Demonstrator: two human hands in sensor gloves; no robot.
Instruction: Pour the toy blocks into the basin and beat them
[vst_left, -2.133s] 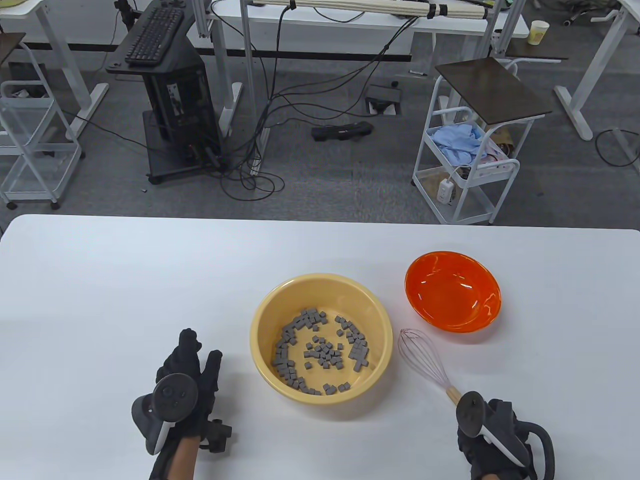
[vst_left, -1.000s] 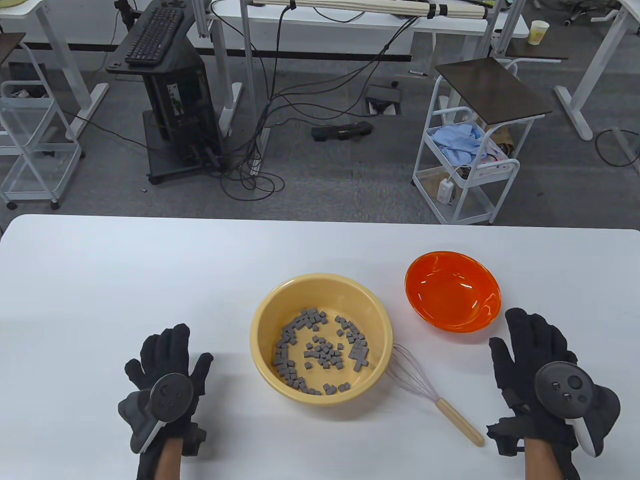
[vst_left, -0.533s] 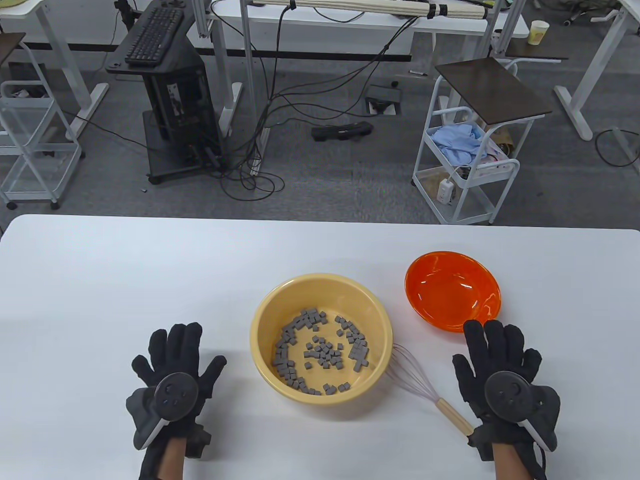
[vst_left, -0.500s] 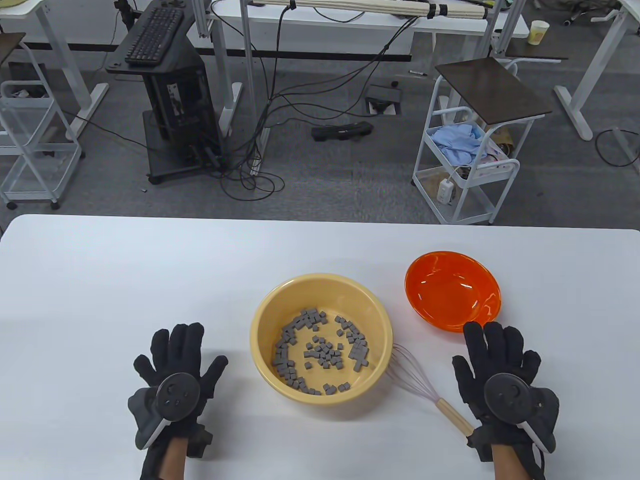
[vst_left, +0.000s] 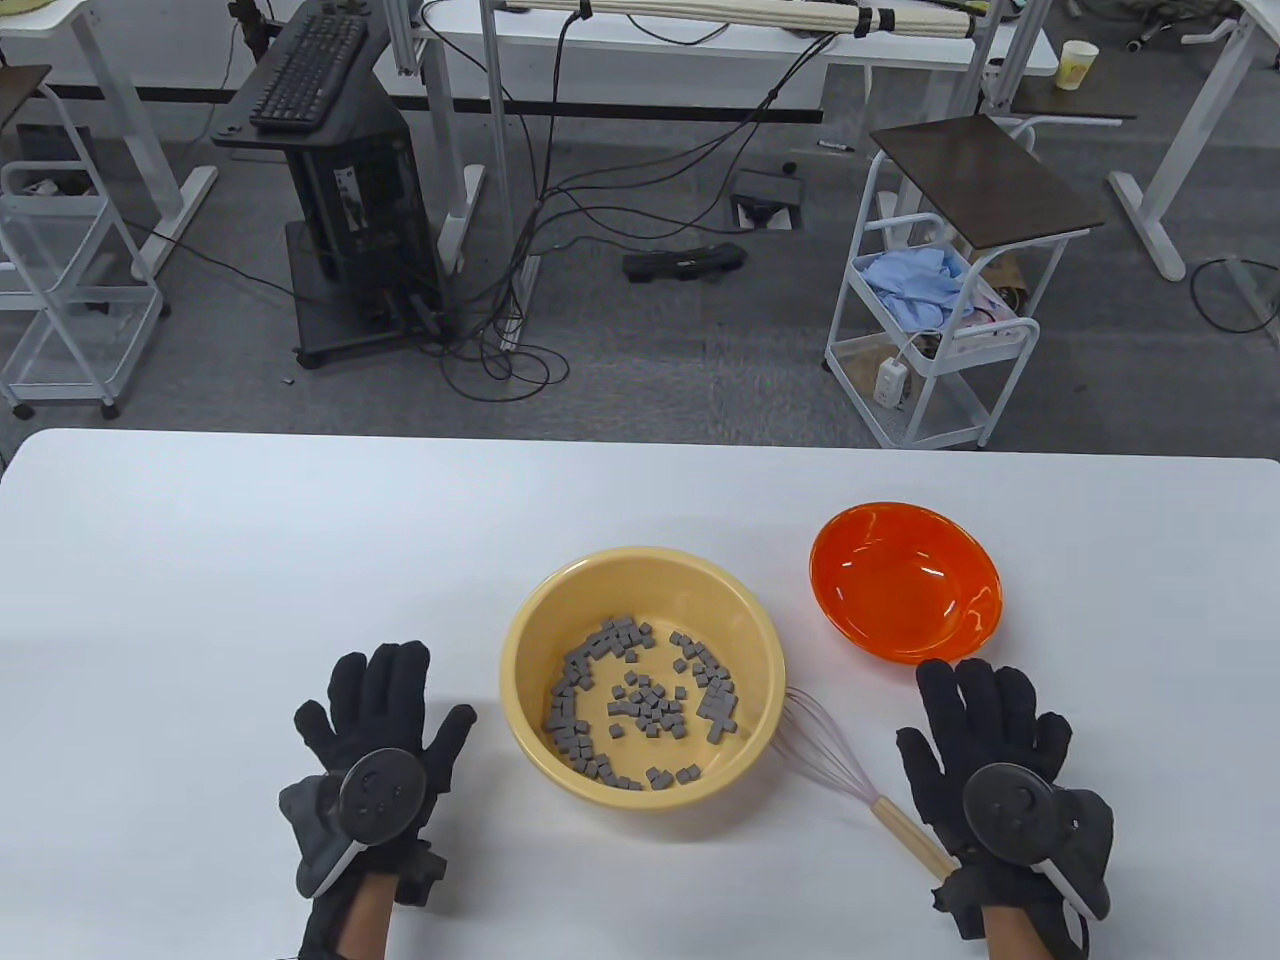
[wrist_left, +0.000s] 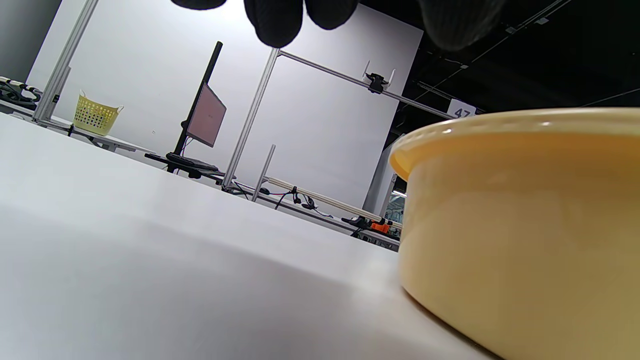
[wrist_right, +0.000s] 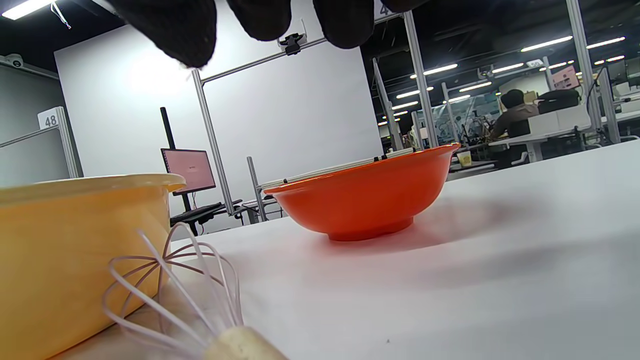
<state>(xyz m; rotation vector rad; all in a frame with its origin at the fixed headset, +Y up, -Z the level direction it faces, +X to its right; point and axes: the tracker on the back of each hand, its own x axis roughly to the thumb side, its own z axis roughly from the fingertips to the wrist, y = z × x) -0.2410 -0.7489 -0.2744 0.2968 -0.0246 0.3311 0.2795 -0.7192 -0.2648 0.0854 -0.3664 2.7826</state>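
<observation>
Beneath right hand (vst_left: 985, 760), whisk (vst_left: 838, 748) handle end hidden; both hands' fingers spread flat, left hand (vst_left: 375, 735) likewise.

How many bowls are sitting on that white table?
2. The yellow basin with the grey blocks sits in the middle; the empty orange bowl stands behind and to its right. None seems hidden.

A white table (vst_left: 250, 540) carries a yellow basin (vst_left: 644, 782), an orange bowl (vst_left: 906, 583) to its right and well apart from it, and a whisk (vst_left: 850, 766) lying flat, its wire head touching the basin's right side and its wooden handle pointing toward the near right edge.
</observation>
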